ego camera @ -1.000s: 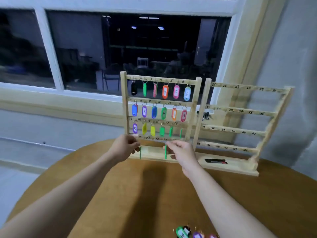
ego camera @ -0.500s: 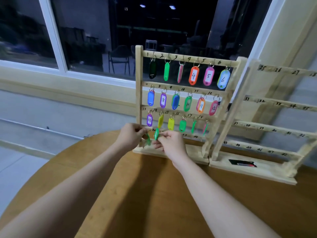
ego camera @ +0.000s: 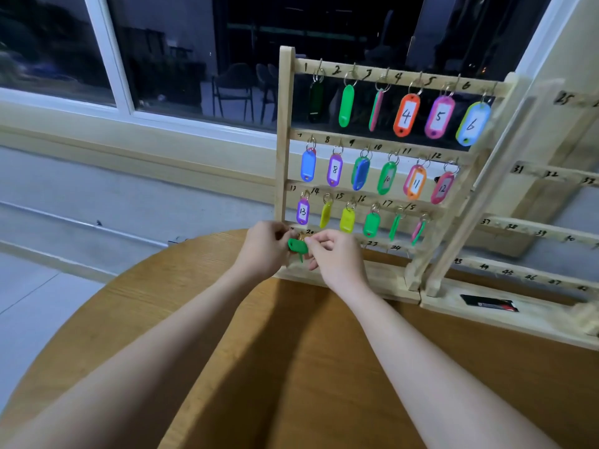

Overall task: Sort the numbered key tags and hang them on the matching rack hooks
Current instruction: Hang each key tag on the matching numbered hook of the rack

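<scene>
Both hands meet at the near left foot of the wooden key rack (ego camera: 286, 131), which stands on the round wooden counter (ego camera: 246, 367). The left hand (ego camera: 264, 249) and right hand (ego camera: 337, 257) each have fingers curled, pinching a green key tag (ego camera: 296, 246) with a brass ring between them, just in front of the bottom rail marked 20. Three rails above carry tags on hooks 1 to 18. A second rack (ego camera: 531, 228) stands to the right, with a black object (ego camera: 489, 303) on its base.
</scene>
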{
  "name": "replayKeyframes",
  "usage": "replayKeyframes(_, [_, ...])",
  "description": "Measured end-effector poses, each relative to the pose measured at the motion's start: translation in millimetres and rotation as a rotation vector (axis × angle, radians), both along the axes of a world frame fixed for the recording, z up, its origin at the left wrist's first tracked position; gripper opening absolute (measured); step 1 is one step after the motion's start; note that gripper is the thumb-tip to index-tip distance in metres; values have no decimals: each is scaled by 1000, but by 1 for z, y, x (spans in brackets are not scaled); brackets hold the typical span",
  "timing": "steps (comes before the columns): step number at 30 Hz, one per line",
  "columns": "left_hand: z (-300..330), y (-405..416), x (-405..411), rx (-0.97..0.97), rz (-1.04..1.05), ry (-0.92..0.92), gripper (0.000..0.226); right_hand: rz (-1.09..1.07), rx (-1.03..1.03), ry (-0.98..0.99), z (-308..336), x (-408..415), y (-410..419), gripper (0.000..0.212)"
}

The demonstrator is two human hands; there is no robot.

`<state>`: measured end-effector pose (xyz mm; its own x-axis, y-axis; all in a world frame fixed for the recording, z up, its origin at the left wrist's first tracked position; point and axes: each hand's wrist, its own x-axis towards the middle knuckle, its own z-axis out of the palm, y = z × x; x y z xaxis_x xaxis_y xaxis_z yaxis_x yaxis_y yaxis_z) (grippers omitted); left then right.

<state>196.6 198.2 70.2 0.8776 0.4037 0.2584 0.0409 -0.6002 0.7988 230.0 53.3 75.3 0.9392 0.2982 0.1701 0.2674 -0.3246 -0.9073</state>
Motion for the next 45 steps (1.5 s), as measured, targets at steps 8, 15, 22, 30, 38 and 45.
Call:
replayKeyframes(8, [-1,0,2,38,42,-36,20,-22,-59,-70,0,3,5,19])
replayKeyframes(15, [-7,0,1,84,26,-3,20,-68,-135,-130,2,8,14,27])
replayKeyframes(22, [-10,3,-7,80,-41,19,21,-159,-239,-165,-2,7,28,28])
replayKeyframes(30, [-12,6,-8,138,-66,-10,19,-207,-298,-100,0,8,32,27])
replayKeyframes(38, [-18,9,-23,112,-73,57,23,-151,-308,-113,-10,0,16,22])
replayKeyframes(45, [-29,-16,-73,1,-76,130,23,-70,-380,-55,-6,-30,-44,24])
